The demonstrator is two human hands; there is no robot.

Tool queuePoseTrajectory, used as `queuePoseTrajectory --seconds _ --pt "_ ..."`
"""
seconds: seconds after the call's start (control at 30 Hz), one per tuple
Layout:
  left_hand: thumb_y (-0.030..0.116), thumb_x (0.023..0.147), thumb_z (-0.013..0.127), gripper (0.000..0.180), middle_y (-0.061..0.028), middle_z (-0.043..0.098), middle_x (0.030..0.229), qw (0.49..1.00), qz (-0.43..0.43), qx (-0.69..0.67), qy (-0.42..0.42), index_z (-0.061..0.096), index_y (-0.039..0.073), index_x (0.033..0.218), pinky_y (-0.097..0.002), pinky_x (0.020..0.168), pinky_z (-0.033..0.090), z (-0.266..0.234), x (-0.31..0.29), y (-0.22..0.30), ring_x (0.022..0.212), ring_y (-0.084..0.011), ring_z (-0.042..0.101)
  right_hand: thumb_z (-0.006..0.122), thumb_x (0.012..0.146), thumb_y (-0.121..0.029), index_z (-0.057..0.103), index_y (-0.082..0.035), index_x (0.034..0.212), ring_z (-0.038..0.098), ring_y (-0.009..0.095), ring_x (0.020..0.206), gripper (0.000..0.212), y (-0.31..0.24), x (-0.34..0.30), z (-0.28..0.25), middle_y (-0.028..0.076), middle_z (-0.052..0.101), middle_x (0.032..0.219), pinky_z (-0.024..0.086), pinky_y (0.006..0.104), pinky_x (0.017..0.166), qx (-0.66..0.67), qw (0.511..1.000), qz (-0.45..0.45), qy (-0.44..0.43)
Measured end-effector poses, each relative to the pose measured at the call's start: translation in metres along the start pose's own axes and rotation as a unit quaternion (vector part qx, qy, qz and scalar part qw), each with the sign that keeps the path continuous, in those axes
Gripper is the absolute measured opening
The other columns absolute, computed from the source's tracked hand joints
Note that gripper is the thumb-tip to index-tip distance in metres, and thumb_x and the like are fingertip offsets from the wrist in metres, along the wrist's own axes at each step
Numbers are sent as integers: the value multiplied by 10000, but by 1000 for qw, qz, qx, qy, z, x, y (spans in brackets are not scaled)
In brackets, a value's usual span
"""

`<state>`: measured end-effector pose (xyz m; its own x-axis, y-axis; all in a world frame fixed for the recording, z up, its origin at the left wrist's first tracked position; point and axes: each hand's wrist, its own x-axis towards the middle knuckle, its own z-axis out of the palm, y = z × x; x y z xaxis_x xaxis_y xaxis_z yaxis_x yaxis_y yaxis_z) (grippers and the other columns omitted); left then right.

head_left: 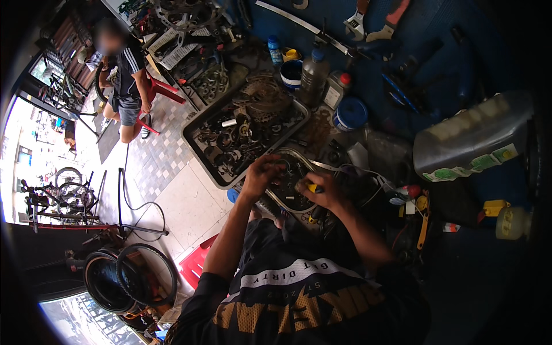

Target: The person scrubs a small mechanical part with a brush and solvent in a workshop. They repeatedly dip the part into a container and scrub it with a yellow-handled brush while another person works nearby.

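My right hand (325, 192) is closed around a hand tool with a yellow-and-black handle (314, 188); its working end is too dark to make out. Opposite it, my left hand (261, 175) has its fingers curled in over the left side of a small metal-rimmed tray (300, 209). Whatever the left fingertips may pinch is too small and dark to name. Several small dark metal parts (290, 197) lie in this tray, between and below my hands. Just beyond stands a larger grey tray (198, 156), heaped with bicycle parts and toothed sprockets (261, 95).
Bottles (314, 75) and a blue-lidded tub (349, 114) stand behind the trays. A big cut-open plastic container (471, 138) is at right. Wrenches (356, 23) hang on the blue wall. Left, on the tiled floor, a person (123, 75) stands near a red stool (164, 92); tires (146, 275) lie lower left.
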<state>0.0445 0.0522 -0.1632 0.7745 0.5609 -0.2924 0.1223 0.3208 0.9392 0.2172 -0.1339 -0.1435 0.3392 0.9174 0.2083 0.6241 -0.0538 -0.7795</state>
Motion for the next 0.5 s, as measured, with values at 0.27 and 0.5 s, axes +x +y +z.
queuePoseTrajectory --seconds 0.27,0.5 --pt "40 978 593 302 -107 788 917 981 -5 189 37 721 -29 1242 -294 640 562 5 2 3 705 -143 712 752 1016 -403 668 -44 892 630 106 648 388 -34 54 17 41 684 699 499 309 600 141 982 99 72" --pt "167 986 664 255 -218 778 931 921 61 364 123 754 -22 1133 -433 714 585 -5 -3 4 803 -333 768 757 998 -437 655 -41 833 630 181 616 441 -16 54 0 109 667 678 474 384 579 31 987 138 80"
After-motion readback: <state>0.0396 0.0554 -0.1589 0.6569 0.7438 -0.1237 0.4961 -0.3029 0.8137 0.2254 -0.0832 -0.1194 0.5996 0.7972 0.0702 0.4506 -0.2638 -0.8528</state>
